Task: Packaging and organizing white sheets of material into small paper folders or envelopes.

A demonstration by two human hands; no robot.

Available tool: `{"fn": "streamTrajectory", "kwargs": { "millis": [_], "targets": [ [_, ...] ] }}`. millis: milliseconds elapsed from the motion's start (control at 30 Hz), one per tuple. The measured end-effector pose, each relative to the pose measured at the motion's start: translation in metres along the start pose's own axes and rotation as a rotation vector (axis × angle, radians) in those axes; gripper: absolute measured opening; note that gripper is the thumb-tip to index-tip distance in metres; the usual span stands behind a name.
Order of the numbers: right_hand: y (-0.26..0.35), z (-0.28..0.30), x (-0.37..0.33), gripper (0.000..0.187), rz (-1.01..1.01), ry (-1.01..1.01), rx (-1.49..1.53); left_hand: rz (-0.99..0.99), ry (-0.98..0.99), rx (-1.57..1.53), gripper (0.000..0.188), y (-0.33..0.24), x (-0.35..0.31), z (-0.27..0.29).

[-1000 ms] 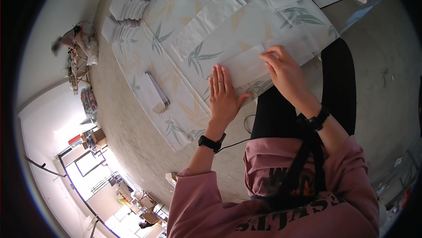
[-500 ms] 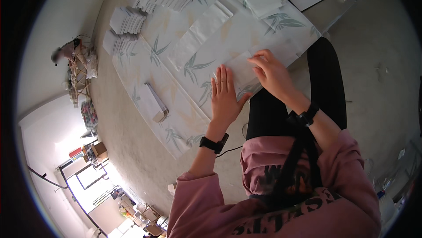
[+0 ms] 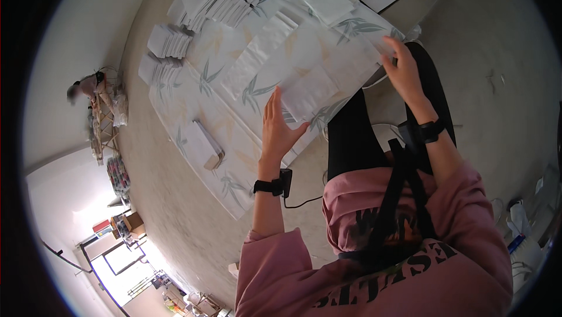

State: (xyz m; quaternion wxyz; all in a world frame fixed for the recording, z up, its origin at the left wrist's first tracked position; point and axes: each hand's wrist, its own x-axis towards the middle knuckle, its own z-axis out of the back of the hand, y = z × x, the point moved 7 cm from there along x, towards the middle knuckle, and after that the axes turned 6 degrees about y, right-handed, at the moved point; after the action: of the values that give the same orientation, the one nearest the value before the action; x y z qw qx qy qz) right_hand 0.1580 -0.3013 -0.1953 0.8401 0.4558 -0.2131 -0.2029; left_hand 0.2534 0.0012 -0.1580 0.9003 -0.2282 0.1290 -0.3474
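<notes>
A clear plastic bag lies flat on the leaf-patterned tablecloth in front of me, with a whitish sheet-like piece in or under its left part; I cannot tell which. My left hand is beside the left end of this piece, fingers stretched and thumb apart. Past the bag's right end, near the table's edge, my right hand is held with its fingers apart and nothing in it. Farther in lies another long clear bag, flat on the cloth.
Several stacks of white packets cover the far left of the table, with more packets nearer. A small white stack lies at left. Whitish folded sheets sit at the far side. Another person is at far left.
My hands have moved apart: the right one went right and away from the bag, the left one slid a little left. The whitish piece, partly covered by the hands before, now shows more fully.
</notes>
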Motion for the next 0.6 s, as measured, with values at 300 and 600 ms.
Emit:
{"fn": "streamTrajectory", "kwargs": {
  "millis": [300,600],
  "targets": [
    [0.031,-0.025,-0.014,0.038,0.241,0.072,-0.269,-0.019,-0.039,-0.045,0.108,0.003,-0.003,-0.004],
    [0.037,-0.034,-0.019,0.035,0.231,0.108,-0.274,-0.023,-0.047,-0.018,0.11,0.003,-0.002,-0.004]
  ]
}}
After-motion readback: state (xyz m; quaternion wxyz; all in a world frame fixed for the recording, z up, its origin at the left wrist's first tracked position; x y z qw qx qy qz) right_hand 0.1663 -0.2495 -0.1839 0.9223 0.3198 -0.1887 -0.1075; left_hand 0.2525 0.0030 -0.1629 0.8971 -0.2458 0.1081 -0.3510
